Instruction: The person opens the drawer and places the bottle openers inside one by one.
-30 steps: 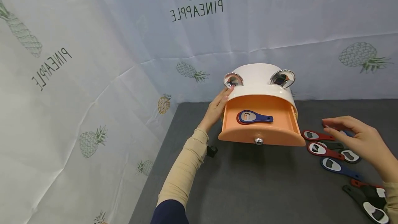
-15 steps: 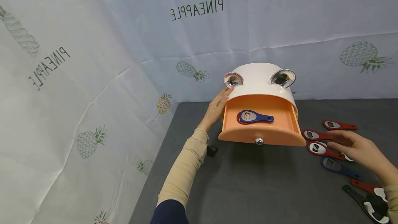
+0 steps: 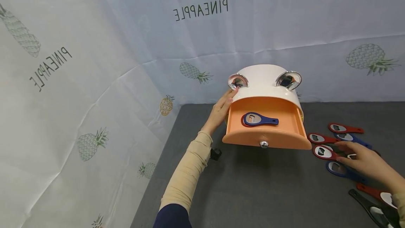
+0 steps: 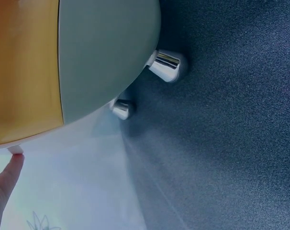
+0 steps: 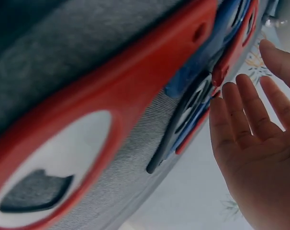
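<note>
A white and orange frog-shaped storage box [image 3: 262, 71] stands at the back with its orange drawer [image 3: 265, 141] pulled out. In the drawer, a blue bottle opener [image 3: 267, 120] lies over a red one. My left hand [image 3: 219, 112] rests on the box's left side, its fingertips near the left silver eye; a finger [image 4: 10, 175] touches the edge. My right hand [image 3: 364, 159] is over the spread openers, fingers and thumb apart around the handle end of a red bottle opener [image 3: 322, 152]. In the right wrist view its fingers [image 5: 252, 100] are extended, with nothing visibly held.
More bottle openers lie on the grey table [image 3: 253, 192]: a red one [image 3: 345, 128] behind, a dark blue one [image 3: 340, 170] in front, a black one [image 3: 364, 201] nearer me. A small black object [image 3: 216, 154] sits left of the box. Pineapple-print cloth [image 3: 126, 27] hangs behind.
My right hand has come nearer to me, from the rear openers to the red one in the middle. A red and a blue opener at the back now show. The left hand stays put.
</note>
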Available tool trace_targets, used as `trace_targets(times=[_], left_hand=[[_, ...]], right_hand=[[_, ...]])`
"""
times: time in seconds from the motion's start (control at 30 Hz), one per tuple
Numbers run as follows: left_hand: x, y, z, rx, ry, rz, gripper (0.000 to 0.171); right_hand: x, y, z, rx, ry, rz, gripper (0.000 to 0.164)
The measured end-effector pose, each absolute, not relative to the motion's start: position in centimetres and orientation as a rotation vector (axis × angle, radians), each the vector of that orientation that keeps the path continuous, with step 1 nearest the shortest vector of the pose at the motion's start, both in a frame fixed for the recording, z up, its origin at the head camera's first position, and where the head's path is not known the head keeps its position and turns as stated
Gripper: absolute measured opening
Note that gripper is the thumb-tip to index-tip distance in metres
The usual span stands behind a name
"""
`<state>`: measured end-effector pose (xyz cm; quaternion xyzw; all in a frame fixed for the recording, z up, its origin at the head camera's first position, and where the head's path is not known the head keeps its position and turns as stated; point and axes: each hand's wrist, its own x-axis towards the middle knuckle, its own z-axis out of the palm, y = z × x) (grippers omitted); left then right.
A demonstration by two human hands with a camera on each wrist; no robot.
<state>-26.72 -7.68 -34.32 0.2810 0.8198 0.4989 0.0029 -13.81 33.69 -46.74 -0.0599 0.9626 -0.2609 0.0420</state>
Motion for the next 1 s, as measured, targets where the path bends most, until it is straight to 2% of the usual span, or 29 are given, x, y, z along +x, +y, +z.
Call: trace_targets(times=[0.27,0.57,1.0], left_hand=[[-26.7,-7.7,-34.3,0.887,2.584,1.558,0.043],[-26.7,-7.8,-34.4,0.876,2.582,1.562,0.043],[-26.7,-7.8,-34.4,0.938,2.582,1.556,0.043]], right_hand=[[-14.0,34.1,-47.3,-0.21,2.952,-0.757,0.062],[-14.1,34.0,-47.8,-0.238,2.97,-0.755,0.052],[-13.4,33.9,-47.9,-0.152,3.002,-0.761,0.049]])
